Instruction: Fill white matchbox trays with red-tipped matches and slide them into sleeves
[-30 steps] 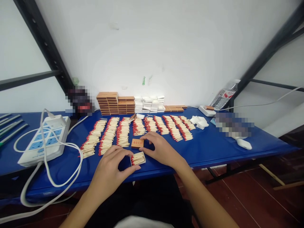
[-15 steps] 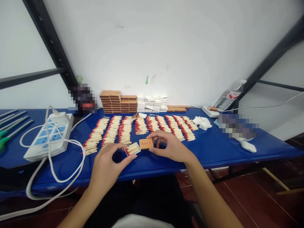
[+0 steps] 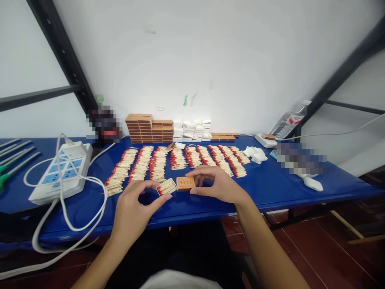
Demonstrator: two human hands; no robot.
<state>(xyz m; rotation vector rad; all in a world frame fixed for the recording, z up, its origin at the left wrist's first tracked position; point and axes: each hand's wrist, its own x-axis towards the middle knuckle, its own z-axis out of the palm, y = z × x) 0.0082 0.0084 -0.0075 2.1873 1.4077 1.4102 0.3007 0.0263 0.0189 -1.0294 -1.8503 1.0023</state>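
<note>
Between the thumb and fingers of my left hand [image 3: 136, 202] is a white matchbox tray [image 3: 166, 187] filled with red-tipped matches. My right hand [image 3: 215, 184] pinches an orange matchbox sleeve [image 3: 185, 183] with red characters on its top. Tray and sleeve sit side by side above the front of the blue table [image 3: 255, 192], end facing end, with a narrow gap. Behind my hands lie slanting rows of loose matches [image 3: 141, 163]. Another brown matchbox sleeve [image 3: 170, 147] rests at the back of the rows.
Against the wall stand stacked brown matchboxes [image 3: 138, 128] and white trays [image 3: 192, 130]. Several white trays [image 3: 255, 153] lie right of the matches. A power strip [image 3: 61, 172] with looping white cables is at left. A plastic bottle [image 3: 291, 119] leans at back right, near a white charger [image 3: 313, 184].
The tray and the sleeve have drawn slightly apart, and a thin gap now shows between them. Both hands keep their grip.
</note>
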